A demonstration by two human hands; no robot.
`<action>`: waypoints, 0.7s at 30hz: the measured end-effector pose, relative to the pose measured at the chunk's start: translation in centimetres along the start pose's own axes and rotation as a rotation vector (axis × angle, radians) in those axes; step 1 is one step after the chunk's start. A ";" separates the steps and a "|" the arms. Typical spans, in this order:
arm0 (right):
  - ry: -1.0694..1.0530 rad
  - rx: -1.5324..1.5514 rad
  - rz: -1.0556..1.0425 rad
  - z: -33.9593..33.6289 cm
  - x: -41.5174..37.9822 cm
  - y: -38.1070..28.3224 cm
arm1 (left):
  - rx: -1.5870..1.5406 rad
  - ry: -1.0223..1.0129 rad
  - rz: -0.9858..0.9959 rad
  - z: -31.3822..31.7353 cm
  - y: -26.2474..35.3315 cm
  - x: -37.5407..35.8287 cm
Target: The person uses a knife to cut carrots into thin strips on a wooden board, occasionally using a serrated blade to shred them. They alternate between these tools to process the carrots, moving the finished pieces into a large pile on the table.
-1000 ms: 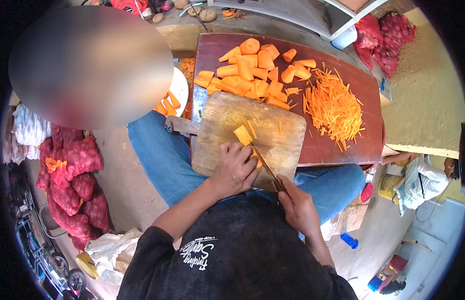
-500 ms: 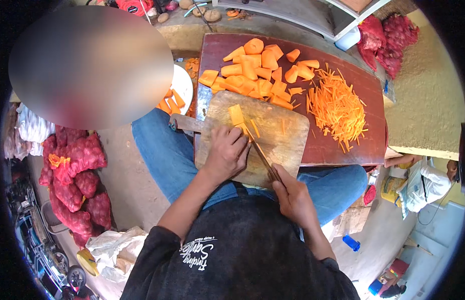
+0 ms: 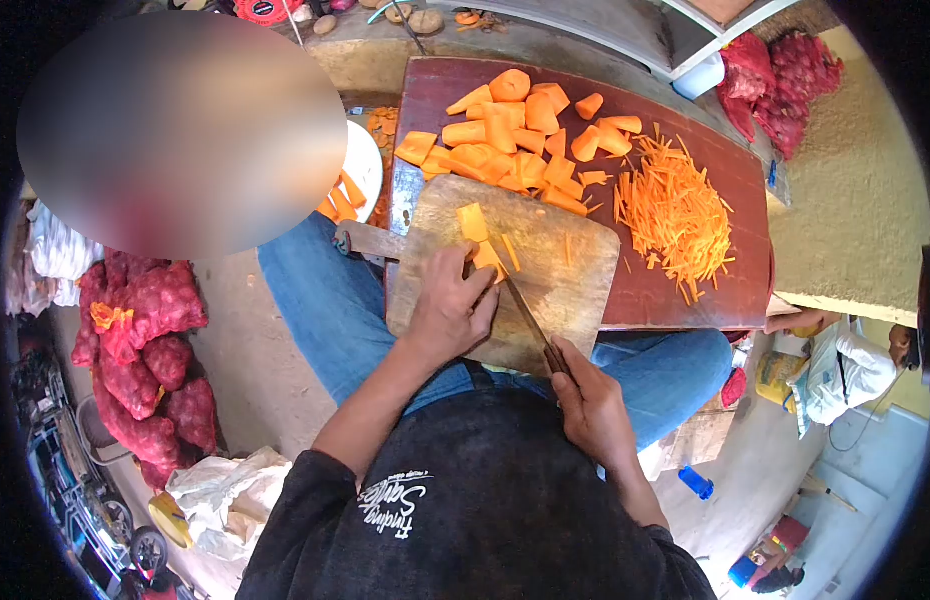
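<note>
My left hand (image 3: pixel 448 308) presses its fingertips on a piece of carrot (image 3: pixel 486 259) on the wooden cutting board (image 3: pixel 575 285). My right hand (image 3: pixel 593 408) is closed around the handle of a knife (image 3: pixel 530 318), whose blade tip meets that piece's right side. Just beyond my left fingertips lies a flat carrot slice (image 3: pixel 472 222). A few thin strips rest on the board to the right of the blade. Behind the board are peeled carrot chunks (image 3: pixel 499 130), and a heap of carrot sticks (image 3: pixel 675 215) sits to its right.
The board lies on a dark red table (image 3: pixel 725 290) above my crossed legs. A white plate (image 3: pixel 367 160) with carrot pieces stands at the left, by a blurred area. Red mesh sacks (image 3: pixel 135 380) line the floor at left; more mesh sacks (image 3: pixel 775 85) are at the back right.
My left fingers have drawn back slightly, baring more of the carrot piece. My right hand and the knife handle have moved a little toward me and to the right.
</note>
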State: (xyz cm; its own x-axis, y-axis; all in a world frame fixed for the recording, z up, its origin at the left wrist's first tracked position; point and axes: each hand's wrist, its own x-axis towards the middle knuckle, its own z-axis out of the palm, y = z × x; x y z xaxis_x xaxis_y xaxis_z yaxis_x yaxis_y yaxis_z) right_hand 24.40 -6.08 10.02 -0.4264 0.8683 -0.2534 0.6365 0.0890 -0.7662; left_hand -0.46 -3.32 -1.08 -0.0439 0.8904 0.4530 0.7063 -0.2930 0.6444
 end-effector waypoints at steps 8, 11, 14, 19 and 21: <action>-0.027 0.024 -0.090 1.2 4.0 -0.6 | 0.032 -0.017 0.018 0.2 -0.4 -0.2; -0.005 -0.003 -0.165 2.1 6.7 -0.3 | 0.030 -0.011 0.017 0.6 -0.4 -0.1; 0.040 0.017 -0.232 3.2 8.4 0.1 | 0.033 0.001 0.026 0.5 -0.5 -0.2; 0.014 0.016 -0.180 3.0 8.4 -0.6 | 0.057 -0.003 0.055 0.5 -0.4 -0.2; 0.021 0.015 -0.175 2.8 7.9 -0.5 | 0.064 -0.008 0.052 0.3 -0.2 -0.2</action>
State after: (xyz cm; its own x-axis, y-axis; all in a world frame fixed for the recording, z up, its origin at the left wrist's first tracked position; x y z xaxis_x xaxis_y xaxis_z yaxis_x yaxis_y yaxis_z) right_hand 18.90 -0.63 6.69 -0.5162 0.8502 -0.1030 0.5442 0.2327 -0.8061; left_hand -0.38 -3.26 -1.52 -0.0002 0.8775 0.4795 0.7515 -0.3162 0.5791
